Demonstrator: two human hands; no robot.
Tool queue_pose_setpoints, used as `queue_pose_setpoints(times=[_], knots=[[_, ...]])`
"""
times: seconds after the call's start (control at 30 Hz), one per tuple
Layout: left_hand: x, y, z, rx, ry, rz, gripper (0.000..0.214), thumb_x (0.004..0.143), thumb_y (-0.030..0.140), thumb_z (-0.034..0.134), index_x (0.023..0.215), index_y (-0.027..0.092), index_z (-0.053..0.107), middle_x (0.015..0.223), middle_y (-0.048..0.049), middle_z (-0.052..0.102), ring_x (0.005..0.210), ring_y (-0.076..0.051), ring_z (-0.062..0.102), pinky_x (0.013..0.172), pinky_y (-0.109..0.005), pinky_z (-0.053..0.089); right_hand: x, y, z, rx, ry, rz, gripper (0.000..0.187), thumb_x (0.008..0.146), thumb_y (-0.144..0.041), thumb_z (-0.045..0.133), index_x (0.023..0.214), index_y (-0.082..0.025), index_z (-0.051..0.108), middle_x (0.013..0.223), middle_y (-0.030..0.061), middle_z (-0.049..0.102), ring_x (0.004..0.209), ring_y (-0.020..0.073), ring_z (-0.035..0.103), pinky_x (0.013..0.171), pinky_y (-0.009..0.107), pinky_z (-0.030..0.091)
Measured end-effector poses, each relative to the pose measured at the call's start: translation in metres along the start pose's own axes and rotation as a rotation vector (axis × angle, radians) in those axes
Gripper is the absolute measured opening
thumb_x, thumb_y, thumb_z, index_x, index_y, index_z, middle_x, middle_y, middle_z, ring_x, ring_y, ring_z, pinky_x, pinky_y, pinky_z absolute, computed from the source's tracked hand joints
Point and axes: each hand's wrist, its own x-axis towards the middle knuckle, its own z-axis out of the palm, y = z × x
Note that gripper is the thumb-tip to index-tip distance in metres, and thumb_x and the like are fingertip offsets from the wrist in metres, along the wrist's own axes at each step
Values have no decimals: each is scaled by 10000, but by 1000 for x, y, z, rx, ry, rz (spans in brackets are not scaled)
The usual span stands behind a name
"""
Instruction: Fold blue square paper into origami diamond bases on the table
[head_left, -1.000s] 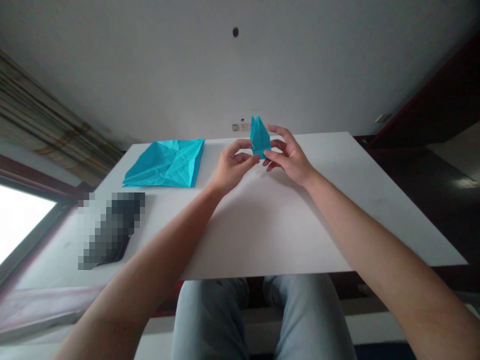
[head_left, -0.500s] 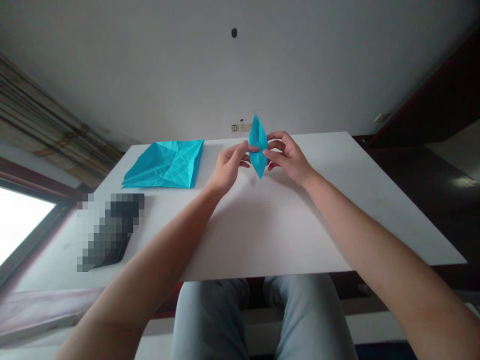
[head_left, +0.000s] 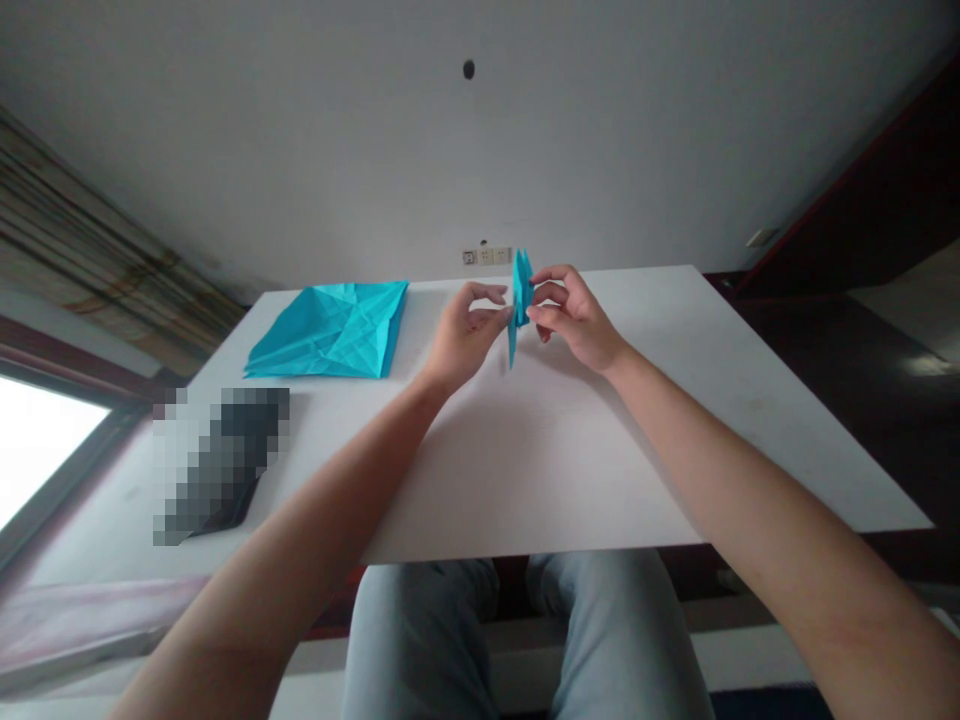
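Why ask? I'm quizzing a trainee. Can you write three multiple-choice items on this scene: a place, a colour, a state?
1. Where does the creased paper sheet lie?
A. On the table, left of the left hand
B. On the person's knees
C. On the window sill

2. What colour is the folded paper model?
A. Red
B. Turquoise
C. White

3. What state is the model in?
A. Crushed in one fist
B. Flat on the table
C. Held upright between the left hand and right hand

1: A, the sheet rests on the tabletop.
2: B, the paper shows turquoise.
3: C, fingertips of both hands meet it above the table.
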Motion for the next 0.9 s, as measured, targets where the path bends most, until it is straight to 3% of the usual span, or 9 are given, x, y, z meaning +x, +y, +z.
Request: queue_pose_setpoints(times=[0.1,0.2,0.3,0.4,0.5,0.7,0.9], knots=[[0,0,-1,24,-56,-18,429,986,569,970,1104,217,754,1184,-75,839,940,-160,808,816,-263,651,-1,3,1,-2,-14,-34,578,943,-664,948,1278,-332,614,1106,-15,719,787,152,618,671,293,601],[-1,0,0,4,-94,-57,507,1100,735,792,1094,228,794,1057,-73,847,1010,-206,817,860,-297,668,0,5,2,-35,-40,-66,475,1000,-643,891,1249,-316,654,1076,2,710,842,173,636,686,296,582],[0,-2,2,-93,-128,-107,613,1019,824,849,1139,227,780,1087,-79,872,1052,-219,841,924,-324,689,0,5,3,-110,-36,-79,402,1058,-627,816,1268,-316,671,1130,37,731,973,214,680,724,313,595],[1,-4,1,-181,-149,-131,717,856,758,1040,1233,228,739,1134,-88,895,1040,-228,864,957,-363,708,-2,4,2,-221,48,-96,453,1017,-578,871,1348,-340,672,1327,66,722,1025,225,676,780,350,642],[1,-5,-2,-180,-114,-155,688,894,659,1047,1293,253,661,1100,-62,891,966,-221,872,887,-367,718,-4,4,1,-282,156,-97,607,926,-558,964,1418,-375,660,1486,72,653,973,213,657,748,373,665],[-1,-5,-2,-175,-86,-119,636,955,551,1013,1297,303,537,1000,14,845,855,-176,846,781,-306,683,-4,7,-3,-351,145,-129,413,965,-575,951,1239,-339,752,1345,72,669,926,195,657,667,314,615],[1,3,3,-188,-131,-142,519,929,576,999,1177,263,669,1054,-24,877,903,-193,853,849,-336,717,-2,7,-4,-255,21,-82,267,1025,-524,879,1166,-307,816,1206,59,687,867,190,675,545,277,569]])
